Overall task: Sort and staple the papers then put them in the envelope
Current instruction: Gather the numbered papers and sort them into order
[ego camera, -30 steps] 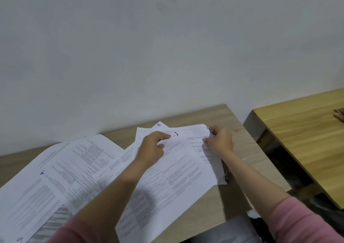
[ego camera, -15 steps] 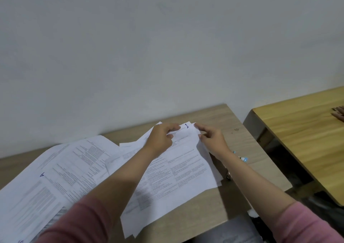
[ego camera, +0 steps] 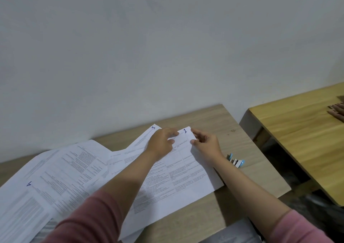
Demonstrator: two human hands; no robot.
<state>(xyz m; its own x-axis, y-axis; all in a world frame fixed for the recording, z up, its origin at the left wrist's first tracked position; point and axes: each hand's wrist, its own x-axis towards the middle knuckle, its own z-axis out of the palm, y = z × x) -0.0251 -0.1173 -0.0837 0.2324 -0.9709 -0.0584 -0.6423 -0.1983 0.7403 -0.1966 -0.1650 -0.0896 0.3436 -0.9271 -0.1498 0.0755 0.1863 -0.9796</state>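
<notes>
Printed white sheets lie spread over the wooden desk [ego camera: 214, 118]. The sheet marked "1" [ego camera: 184, 172] lies on top near the middle, and both hands pinch its far corner. My left hand [ego camera: 162, 142] grips that corner from the left; my right hand [ego camera: 206, 143] grips its right edge. Under it a sheet marked "3" [ego camera: 147, 135] sticks out toward the wall. A sheet marked "4" [ego camera: 22, 192] lies at the left among several overlapping pages [ego camera: 74, 164]. A small blue and white stapler [ego camera: 236, 161] rests on the desk just right of my right wrist.
A second, yellower wooden table [ego camera: 297, 135] stands to the right across a dark gap, with another person's fingers [ego camera: 337, 110] at its far edge. A grey flat item [ego camera: 236, 233], possibly the envelope, lies below the desk's front edge. The wall runs close behind.
The top sheets have been pulled together and turned, so the corner marked "1" moved right. My hands came closer together on that corner. The stapler is uncovered beside my right wrist.
</notes>
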